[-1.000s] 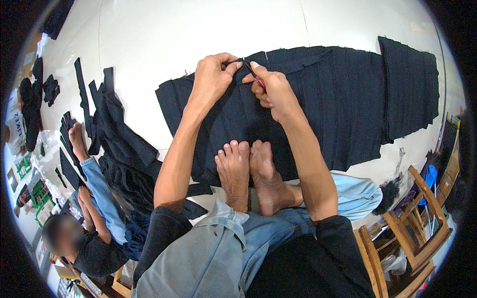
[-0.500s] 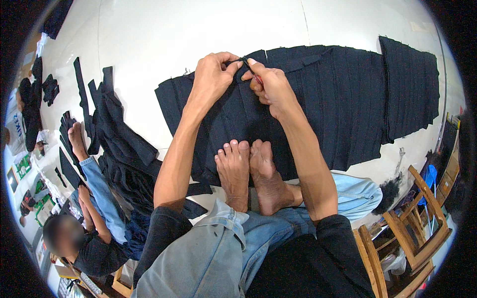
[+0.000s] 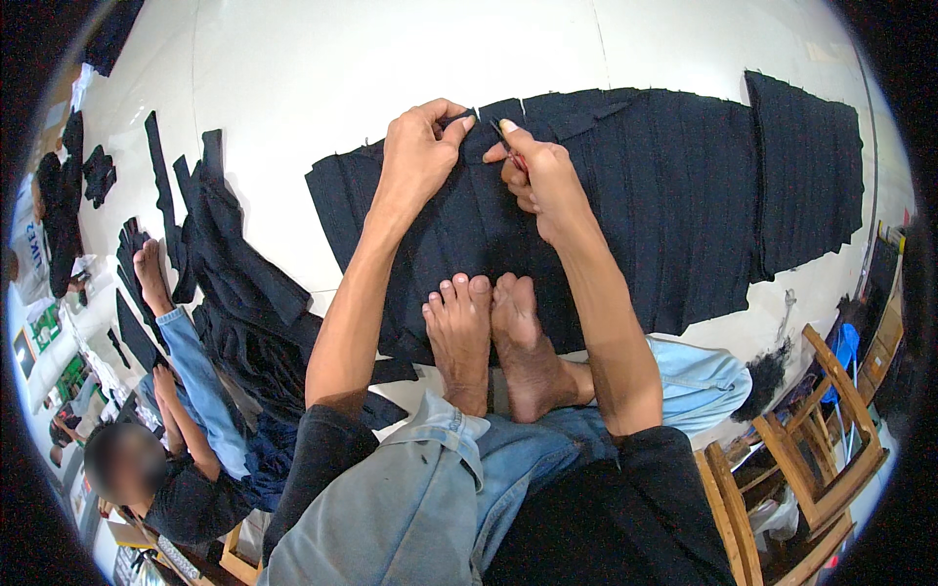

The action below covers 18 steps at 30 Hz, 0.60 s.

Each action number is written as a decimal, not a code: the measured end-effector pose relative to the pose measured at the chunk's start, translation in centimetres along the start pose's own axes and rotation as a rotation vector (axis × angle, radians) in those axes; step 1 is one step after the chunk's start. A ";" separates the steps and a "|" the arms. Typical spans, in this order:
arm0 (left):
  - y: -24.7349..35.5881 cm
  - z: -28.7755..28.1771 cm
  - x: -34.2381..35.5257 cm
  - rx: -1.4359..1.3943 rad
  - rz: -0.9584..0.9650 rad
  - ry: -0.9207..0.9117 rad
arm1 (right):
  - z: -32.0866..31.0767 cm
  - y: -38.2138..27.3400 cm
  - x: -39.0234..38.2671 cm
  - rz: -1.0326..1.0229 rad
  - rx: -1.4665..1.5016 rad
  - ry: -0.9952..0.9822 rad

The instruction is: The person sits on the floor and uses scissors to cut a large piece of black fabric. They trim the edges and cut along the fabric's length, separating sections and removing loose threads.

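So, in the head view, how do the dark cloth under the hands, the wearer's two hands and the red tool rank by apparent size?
1. Dark cloth, largest by far.
2. Left hand and right hand: too alike to rank.
3. Red tool, smallest of what shows; the right hand covers part.

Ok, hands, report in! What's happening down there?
Left hand pinching edge of dark cloth. Right hand gripping small red-handled tool. Cloth spread across floor. Bare feet hide part of it.

Matt black cloth (image 3: 674,205); glossy, smooth white floor (image 3: 391,59); wooden frame (image 3: 788,471); faded denim jeans (image 3: 381,518).
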<state>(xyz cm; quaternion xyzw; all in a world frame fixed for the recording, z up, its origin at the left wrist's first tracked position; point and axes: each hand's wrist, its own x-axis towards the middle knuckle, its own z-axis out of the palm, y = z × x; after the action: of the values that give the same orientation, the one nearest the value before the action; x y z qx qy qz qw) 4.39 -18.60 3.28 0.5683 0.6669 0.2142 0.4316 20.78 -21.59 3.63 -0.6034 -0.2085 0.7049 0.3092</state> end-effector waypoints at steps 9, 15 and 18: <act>-0.2 -0.2 -0.1 0.000 0.023 0.012 | -0.2 -0.2 0.4 -0.008 -0.064 -0.078; -0.1 -0.2 -0.2 -0.004 0.007 -0.014 | 0.0 -0.1 0.7 -0.015 -0.044 -0.055; -0.3 -0.2 -0.1 0.019 0.026 -0.020 | 0.3 -0.1 1.0 0.001 -0.048 -0.022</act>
<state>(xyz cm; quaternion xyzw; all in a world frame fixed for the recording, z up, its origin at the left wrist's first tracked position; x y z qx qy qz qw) 4.01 -18.75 3.22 0.5832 0.6571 0.2080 0.4299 20.39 -20.82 3.06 -0.6029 -0.2286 0.7063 0.2921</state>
